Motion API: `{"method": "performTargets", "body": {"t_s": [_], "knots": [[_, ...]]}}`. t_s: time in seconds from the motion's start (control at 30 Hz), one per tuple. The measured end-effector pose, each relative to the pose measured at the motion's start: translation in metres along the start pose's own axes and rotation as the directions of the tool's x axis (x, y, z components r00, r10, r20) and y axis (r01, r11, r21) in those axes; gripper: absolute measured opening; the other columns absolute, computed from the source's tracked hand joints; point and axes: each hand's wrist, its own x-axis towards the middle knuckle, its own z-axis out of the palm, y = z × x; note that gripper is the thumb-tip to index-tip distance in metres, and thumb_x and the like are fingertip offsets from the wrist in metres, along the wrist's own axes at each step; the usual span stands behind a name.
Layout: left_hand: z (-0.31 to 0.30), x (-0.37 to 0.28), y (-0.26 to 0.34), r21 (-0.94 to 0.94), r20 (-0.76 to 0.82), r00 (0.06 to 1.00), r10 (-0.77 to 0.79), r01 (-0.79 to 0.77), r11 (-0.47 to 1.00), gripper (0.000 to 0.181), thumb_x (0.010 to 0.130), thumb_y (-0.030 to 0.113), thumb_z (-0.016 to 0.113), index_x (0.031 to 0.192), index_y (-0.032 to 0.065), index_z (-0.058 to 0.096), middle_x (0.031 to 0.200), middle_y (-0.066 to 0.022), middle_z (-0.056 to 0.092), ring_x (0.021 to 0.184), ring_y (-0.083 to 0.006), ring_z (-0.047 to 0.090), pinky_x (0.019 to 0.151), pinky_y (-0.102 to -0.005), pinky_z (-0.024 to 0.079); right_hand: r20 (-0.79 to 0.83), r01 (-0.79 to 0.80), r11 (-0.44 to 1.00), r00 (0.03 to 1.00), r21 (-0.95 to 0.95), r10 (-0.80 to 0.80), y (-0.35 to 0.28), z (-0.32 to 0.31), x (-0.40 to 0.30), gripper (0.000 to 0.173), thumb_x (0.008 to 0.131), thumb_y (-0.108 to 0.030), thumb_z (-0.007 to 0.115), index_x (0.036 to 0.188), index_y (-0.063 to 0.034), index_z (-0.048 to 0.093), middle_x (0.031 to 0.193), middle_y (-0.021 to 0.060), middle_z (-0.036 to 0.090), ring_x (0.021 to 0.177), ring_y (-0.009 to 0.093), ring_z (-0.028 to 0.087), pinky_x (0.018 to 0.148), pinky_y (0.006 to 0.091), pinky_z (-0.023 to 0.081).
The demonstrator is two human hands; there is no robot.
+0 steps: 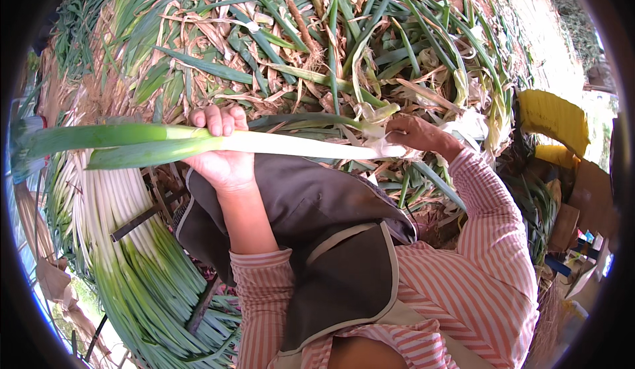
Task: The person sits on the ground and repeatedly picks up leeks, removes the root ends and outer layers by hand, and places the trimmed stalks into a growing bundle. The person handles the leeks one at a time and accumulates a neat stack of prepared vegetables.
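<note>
A long green onion (297, 146) lies level across my lap, its green leaves to the left and its white root end to the right. My left hand (221, 146) is wrapped around it where white turns to green. At the root end, my right hand (419, 133) pinches a loose pale outer skin with bent leaves (374, 121), which hangs partly off the stalk. Part of that hand's fingertips is hidden by the skin.
Cleaned green onions (114, 210) lie in a large bundle on a rack with a metal bar (144, 220) at the left. Discarded leaves and dry peelings (278, 31) cover the ground ahead. A yellow object (553, 121) and cardboard (593, 195) stand at the right.
</note>
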Motion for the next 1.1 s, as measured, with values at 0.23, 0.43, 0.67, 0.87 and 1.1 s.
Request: {"method": "performTargets", "body": {"t_s": [0.23, 0.43, 0.67, 0.87, 1.1], "knots": [[0.003, -0.003, 0.013, -0.080, 0.002, 0.998, 0.060, -0.060, 0.995, 0.036, 0.085, 0.041, 0.066, 0.079, 0.0074, 0.055, 0.066, -0.0022, 0.048, 0.061, -0.0151, 0.045, 0.084, -0.0357, 0.044, -0.589, -0.360, 0.912, 0.700, 0.196, 0.403, 0.155, -0.023, -0.073, 0.021, 0.090, -0.020, 0.062, 0.105, -0.0063, 0.067, 0.084, 0.0067, 0.068, 0.077, 0.012, 0.060, 0.073, 0.0301, 0.049], [0.000, -0.001, 0.056, -0.331, 0.021, 0.999, 0.031, -0.022, 0.943, 0.044, 0.079, 0.046, 0.071, 0.064, 0.0125, 0.047, 0.055, 0.0009, 0.040, 0.054, -0.0121, 0.040, 0.076, -0.0349, 0.046, -0.781, -0.767, 0.633, 0.331, 0.104, 0.530, 0.230, -0.057, -0.134, 0.027, 0.092, -0.028, 0.055, 0.108, -0.0110, 0.068, 0.098, 0.0172, 0.070, 0.089, 0.034, 0.067, 0.079, 0.0415, 0.051], [0.022, 0.012, 0.132, -0.008, -0.132, 0.931, 0.340, -0.344, 0.939, 0.038, 0.092, 0.036, 0.059, 0.101, -0.0013, 0.059, 0.075, -0.0032, 0.046, 0.075, -0.0175, 0.049, 0.107, -0.0504, 0.038, -0.944, -0.691, 0.711, 0.306, -0.132, 0.122, 0.181, -0.071, -0.091, 0.046, 0.084, -0.010, 0.060, 0.129, -0.0063, 0.053, 0.123, 0.0189, 0.060, 0.112, 0.034, 0.058, 0.098, 0.0419, 0.045], [0.035, 0.007, 0.119, 0.046, -0.147, 0.920, 0.364, -0.361, 0.931, 0.023, 0.094, 0.017, 0.055, 0.105, -0.0032, 0.055, 0.093, -0.0106, 0.052, 0.096, -0.0241, 0.050, 0.115, -0.0623, 0.020, -0.622, 0.255, 0.929, 0.782, 0.269, -0.034, -0.059, -0.010, 0.007, 0.061, 0.089, -0.030, 0.067, 0.138, -0.0023, 0.044, 0.131, 0.0163, 0.055, 0.108, 0.025, 0.061, 0.091, 0.0379, 0.051], [0.028, -0.017, 0.132, 0.210, -0.025, 0.918, 0.396, -0.382, 0.900, 0.019, 0.095, 0.019, 0.054, 0.102, 0.0011, 0.053, 0.094, -0.0074, 0.054, 0.097, -0.0223, 0.054, 0.113, -0.0637, 0.022, -0.398, 0.406, 0.337, 0.912, 0.850, -0.097, -0.122, 0.003, 0.079, 0.042, 0.095, -0.039, 0.059, 0.118, -0.0048, 0.055, 0.094, 0.0027, 0.055, 0.076, 0.011, 0.056, 0.070, 0.0282, 0.051]]}}
